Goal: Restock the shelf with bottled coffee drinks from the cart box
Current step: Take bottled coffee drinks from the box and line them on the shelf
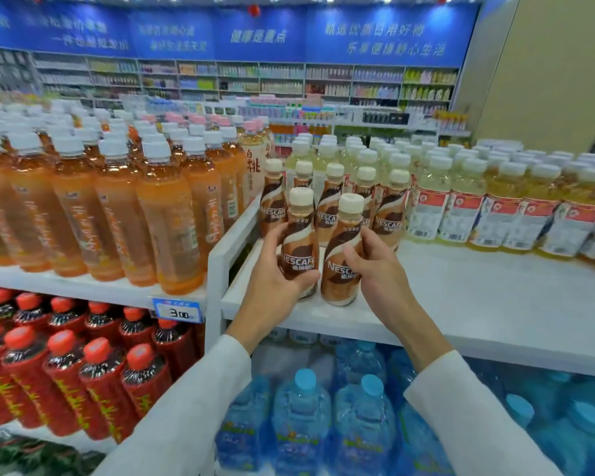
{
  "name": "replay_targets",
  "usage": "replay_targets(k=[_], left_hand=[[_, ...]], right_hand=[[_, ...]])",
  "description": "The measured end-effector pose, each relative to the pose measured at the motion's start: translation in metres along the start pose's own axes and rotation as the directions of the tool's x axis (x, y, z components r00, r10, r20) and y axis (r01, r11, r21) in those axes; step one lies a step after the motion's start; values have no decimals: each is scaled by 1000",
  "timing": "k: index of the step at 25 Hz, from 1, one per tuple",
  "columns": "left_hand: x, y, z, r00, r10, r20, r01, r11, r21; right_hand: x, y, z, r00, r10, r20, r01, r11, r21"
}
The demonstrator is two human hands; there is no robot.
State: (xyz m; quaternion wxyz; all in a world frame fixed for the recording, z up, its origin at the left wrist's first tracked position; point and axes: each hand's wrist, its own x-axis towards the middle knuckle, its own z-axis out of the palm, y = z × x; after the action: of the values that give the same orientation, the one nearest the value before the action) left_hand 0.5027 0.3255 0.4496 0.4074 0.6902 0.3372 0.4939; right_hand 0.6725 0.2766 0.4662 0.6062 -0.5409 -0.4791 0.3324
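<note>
Bottles under handling number two. The left coffee bottle (pixel 299 235), small, round, sleeved in brown and cream plastic film with a cream screw cap, is clasped about its lower body by the left hand (pixel 272 283), fingers and thumb curled round it. The right coffee bottle (pixel 340 259), of the same pattern, is clasped at mid-body by the right hand (pixel 380 273). Both stand upright at the front of the white top shelf (pixel 478 297), the right one apparently resting on the board; the left one's base is hidden by the thumb. Judged light for one hand, rigid enough not to buckle, and full; the glossy sleeve may slip, so the waisted mid-body is the sound place to hold, not the cap. Tall and narrow, they would topple if knocked. Just behind stands a row of matching coffee bottles (pixel 327 207), labels forward. To the left are tall orange tea bottles (pixel 117 207); to the right, pale yellow drink bottles (pixel 495 207). Below are red-capped dark bottles (pixel 66 372) and blue-capped water jugs (pixel 303 413). The cart box is not in view.
</note>
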Motion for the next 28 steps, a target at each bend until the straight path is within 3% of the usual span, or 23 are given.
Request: replay_targets(k=[3,6,12,16,21,28], left_hand=[[-6,-7,-2,999,-48,11,48,998,37],[-14,-15,-2,996,-64,-69,72,990,118],[-19,-10,1,981,-71,-179,118,956,267],[-13,-7,-3,957,-109,-268,183,945,270],[14,-16,-6,929,-100,-357,252,877,409],[40,-11,3,892,-175,-416,371,809,456]], right_hand=[[-19,2,-3,999,18,35,-13,989,-150],[-42,9,1,997,13,-72,-35,949,-312],[-47,15,18,979,-72,-189,-1,934,-356],[-34,10,32,983,-60,-171,-17,909,-416],[1,4,51,993,-33,-116,-28,873,-486],[42,18,70,993,-39,-115,-18,889,-458]])
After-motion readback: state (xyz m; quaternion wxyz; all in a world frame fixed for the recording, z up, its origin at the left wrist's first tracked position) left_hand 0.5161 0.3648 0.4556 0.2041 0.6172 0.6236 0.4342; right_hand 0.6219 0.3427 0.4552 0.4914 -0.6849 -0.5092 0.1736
